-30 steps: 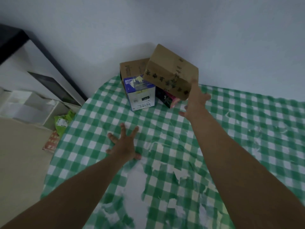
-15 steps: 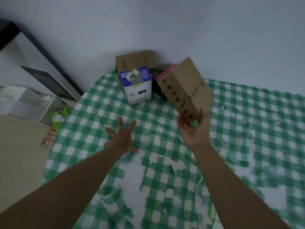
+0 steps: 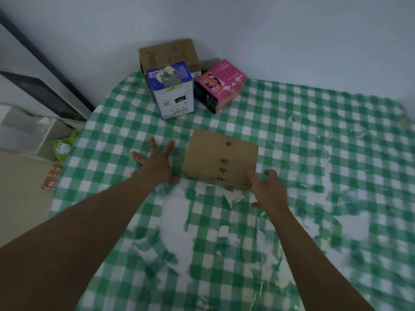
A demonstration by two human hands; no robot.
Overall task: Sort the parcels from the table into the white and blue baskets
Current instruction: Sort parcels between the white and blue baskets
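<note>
From the head camera, the brown cardboard box (image 3: 220,159) with black writing now lies flat on the green and white checked tablecloth (image 3: 314,135). A second ago it was up in the air in the right hand, tipped on its corner in front of the other parcels. Now it is down, close to the person, between the two hands.

The right hand (image 3: 268,189) is at the near right corner of the box. Its fingers are loosely bent, and one fingertip touches the corner. It does not look like a real grip any more. The left hand (image 3: 156,162) lies flat on the cloth with its fingers spread wide, just beside the left side of the box. It holds nothing, and it has stayed in the same spot.

Three more parcels wait at the far edge by the wall: a white and blue box (image 3: 174,90), a pink and black box (image 3: 219,86) just beside it, and a bigger brown carton (image 3: 168,53) behind them.

I think this means the box is pulled out of the pile and set down so both hands can take it. No white or blue basket shows here, so nothing is sorted yet as far as I can see.
</note>
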